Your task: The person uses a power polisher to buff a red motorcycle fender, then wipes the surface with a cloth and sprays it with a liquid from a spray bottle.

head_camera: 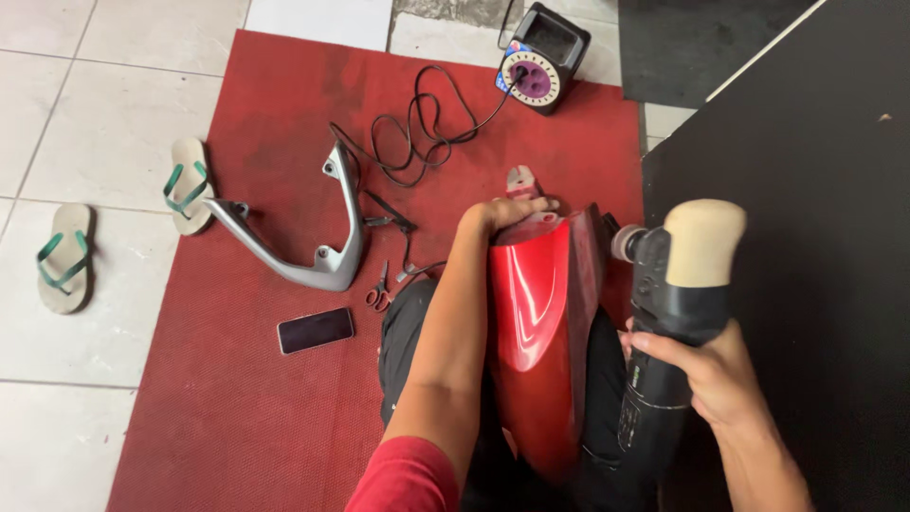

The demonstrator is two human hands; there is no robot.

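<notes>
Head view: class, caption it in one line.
Left hand steadies a red panel; right hand holds a polisher.

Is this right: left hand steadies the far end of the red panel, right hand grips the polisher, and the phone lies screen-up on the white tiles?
Not quite. The head view shows the phone on the red mat, not the tiles. The rest holds: left hand on the red panel, right hand gripping the polisher.
</notes>
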